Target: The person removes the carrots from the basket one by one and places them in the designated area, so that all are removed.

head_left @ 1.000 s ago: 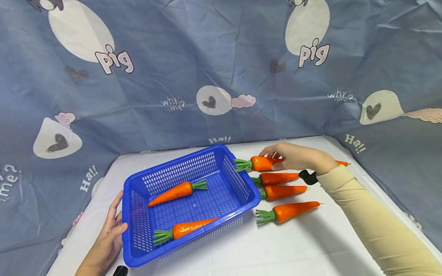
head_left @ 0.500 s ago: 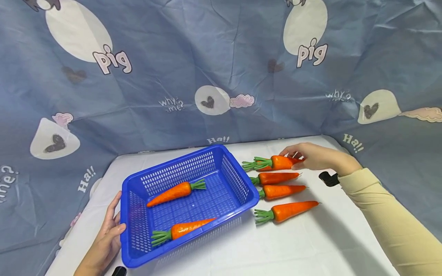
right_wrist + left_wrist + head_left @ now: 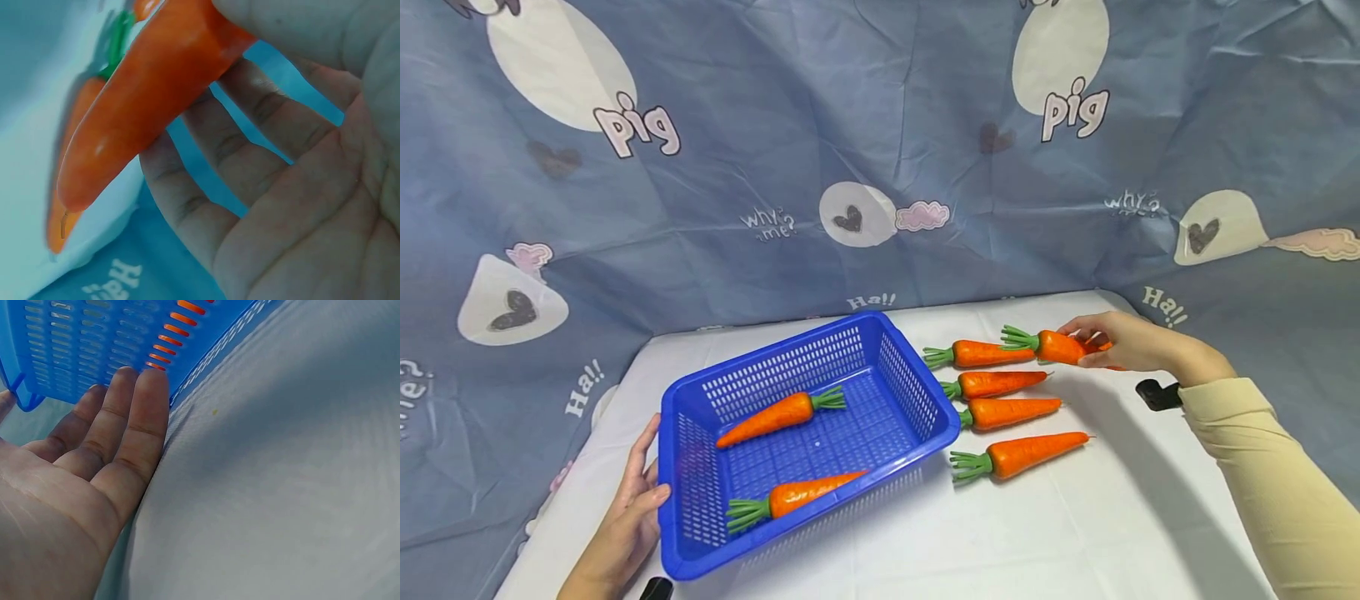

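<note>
Beside the blue plastic basket (image 3: 679, 467) my left hand (image 3: 617, 525) touches the left end wall, its fingers (image 3: 150, 406) nearly straight against the slotted side and its thumb at the rim. Two carrots with green tops lie inside, one toward the back (image 3: 775, 419) and one along the front wall (image 3: 805, 493). At the far right my right hand (image 3: 1131, 343) holds a carrot (image 3: 1056, 346) between thumb and fingers, its green top pointing left. The right wrist view shows this held carrot's tapering end (image 3: 125, 112) above another carrot (image 3: 75, 150) lying on the white cloth.
Several carrots lie in a column right of the basket, among them a rear one (image 3: 988, 353) and a front one (image 3: 1033, 455). The basket's right rim overhangs some green tops. A blue patterned curtain (image 3: 760, 275) stands behind the white-covered table (image 3: 985, 542).
My right hand has moved right with the carrot, away from the basket and past the rear carrot of the column, which is now uncovered. My left hand stays at the basket.
</note>
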Available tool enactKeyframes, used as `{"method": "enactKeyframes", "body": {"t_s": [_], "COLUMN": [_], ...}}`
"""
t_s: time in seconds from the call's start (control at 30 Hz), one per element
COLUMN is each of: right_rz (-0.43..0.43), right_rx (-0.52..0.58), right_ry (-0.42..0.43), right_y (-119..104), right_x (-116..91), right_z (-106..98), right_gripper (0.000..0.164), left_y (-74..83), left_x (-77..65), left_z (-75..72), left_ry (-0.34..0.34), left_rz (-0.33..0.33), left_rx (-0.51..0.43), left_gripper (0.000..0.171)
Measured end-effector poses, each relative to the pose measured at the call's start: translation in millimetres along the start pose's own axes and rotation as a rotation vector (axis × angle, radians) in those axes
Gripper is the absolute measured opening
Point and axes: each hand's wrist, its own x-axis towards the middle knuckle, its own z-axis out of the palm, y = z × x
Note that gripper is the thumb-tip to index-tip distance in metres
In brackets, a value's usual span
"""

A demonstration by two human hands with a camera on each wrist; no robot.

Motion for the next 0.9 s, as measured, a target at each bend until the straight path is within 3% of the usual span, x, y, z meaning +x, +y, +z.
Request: {"method": "enactKeyframes", "body": {"t_s": [0.17,0.53,0.9], "right_rz": [0.047,0.096,0.135], "right_rx": [0.015,-0.008,-0.020], "right_ry": [-0.012,-0.003,-0.045], "right_y": [17,37,55], "right_x": [-6,-18,-36], "right_z": [2,-2,-9], "right_gripper": [0.048,0.051,0.049], "left_y": [-2.1,-4.0,-2.7], "left_x": [-0.1,-2.4,-0.3], "left_z": [-0.1,-1.4,-3.7], "left_ry": [0.021,-0.010,-0.024], "left_rz": [-0.039,-0.001,-0.018], "left_rx": [0.031,0.005,0.007], "left_gripper": [0.081,0.081,0.081]}}
